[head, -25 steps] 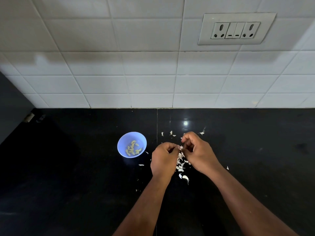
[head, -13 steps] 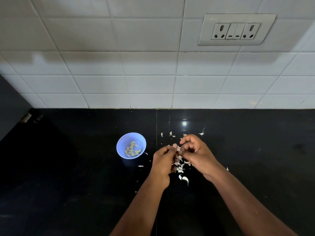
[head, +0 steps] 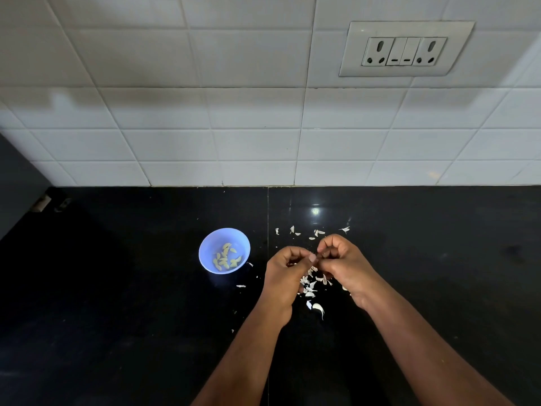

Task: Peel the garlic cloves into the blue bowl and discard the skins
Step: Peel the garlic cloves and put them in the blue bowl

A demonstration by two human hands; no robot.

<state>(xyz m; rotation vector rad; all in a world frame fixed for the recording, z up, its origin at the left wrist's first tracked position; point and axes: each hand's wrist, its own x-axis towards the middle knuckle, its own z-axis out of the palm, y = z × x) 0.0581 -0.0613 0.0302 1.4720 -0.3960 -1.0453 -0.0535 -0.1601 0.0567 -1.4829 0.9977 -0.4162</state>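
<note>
A small blue bowl (head: 205,253) stands on the black counter and holds several peeled yellowish garlic cloves (head: 224,257). To its right my left hand (head: 285,276) and my right hand (head: 345,265) meet fingertip to fingertip, fingers curled, pinching a garlic clove that is almost wholly hidden between them. White garlic skins (head: 310,288) lie scattered on the counter under and behind the hands. One larger white piece (head: 317,307) lies just below the hands.
The black counter (head: 117,317) runs back to a white tiled wall (head: 234,127) with a socket panel (head: 405,49) at upper right. A dark cabinet side (head: 14,183) stands at far left. A few stray skins (head: 241,286) lie near the bowl.
Both hands have stayed over the skin pile; the fingertips have shifted slightly against each other. The bowl has not moved.
</note>
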